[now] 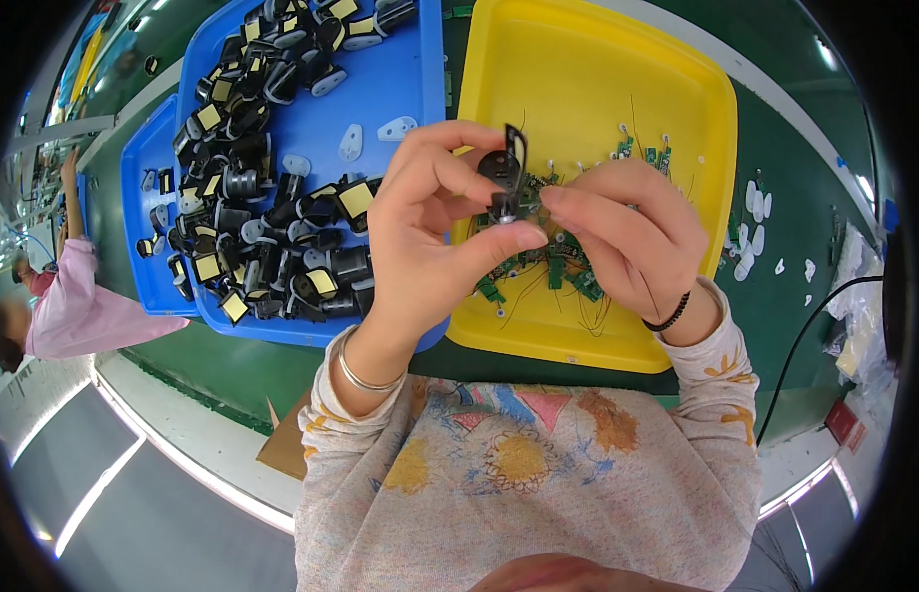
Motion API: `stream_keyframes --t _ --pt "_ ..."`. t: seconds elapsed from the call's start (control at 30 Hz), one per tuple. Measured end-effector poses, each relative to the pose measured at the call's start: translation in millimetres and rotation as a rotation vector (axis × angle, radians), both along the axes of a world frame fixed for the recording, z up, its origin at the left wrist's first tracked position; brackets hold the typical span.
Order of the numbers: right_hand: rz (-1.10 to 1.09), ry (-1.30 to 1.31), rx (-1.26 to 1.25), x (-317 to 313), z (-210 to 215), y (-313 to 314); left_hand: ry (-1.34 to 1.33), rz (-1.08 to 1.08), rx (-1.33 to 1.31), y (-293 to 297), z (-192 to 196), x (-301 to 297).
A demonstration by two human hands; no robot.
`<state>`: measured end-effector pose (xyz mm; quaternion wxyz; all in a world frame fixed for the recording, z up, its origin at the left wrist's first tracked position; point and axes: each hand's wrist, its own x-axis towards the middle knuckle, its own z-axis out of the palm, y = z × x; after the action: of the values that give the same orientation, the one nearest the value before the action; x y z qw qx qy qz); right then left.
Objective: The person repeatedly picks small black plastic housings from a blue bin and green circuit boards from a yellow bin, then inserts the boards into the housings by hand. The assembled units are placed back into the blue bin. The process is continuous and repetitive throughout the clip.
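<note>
Between the thumb and fingers of my left hand is a black plastic housing, held upright above the left part of the yellow tray. My right hand is close to the housing's right side, thumb and fingertips pinched together; whatever is between them is too small to make out. Below both hands, small green circuit boards with thin wires lie heaped in the yellow tray. To the left, a blue tray bears many black housings, several with pale yellow square pads, and loose grey-white oval plates.
A smaller blue tray adjoins at the far left. White oval pieces lie on the green table at right, near a black cable and clear plastic bags. Another person in a pink top works at far left.
</note>
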<state>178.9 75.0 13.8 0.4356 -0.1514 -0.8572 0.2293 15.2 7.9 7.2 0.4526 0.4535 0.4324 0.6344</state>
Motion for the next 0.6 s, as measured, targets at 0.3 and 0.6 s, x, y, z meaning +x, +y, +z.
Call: stream_keyframes --t 0.3,0.6 --pt "0.045 -0.011 0.121 0.1 0.6 2.2 0.280 0.064 0.110 -0.7 -0.8 -4.9" --pt "0.046 0.000 0.111 -1.7 0.4 0.6 0.257 0.110 0.107 -4.6 1.7 -2.2"
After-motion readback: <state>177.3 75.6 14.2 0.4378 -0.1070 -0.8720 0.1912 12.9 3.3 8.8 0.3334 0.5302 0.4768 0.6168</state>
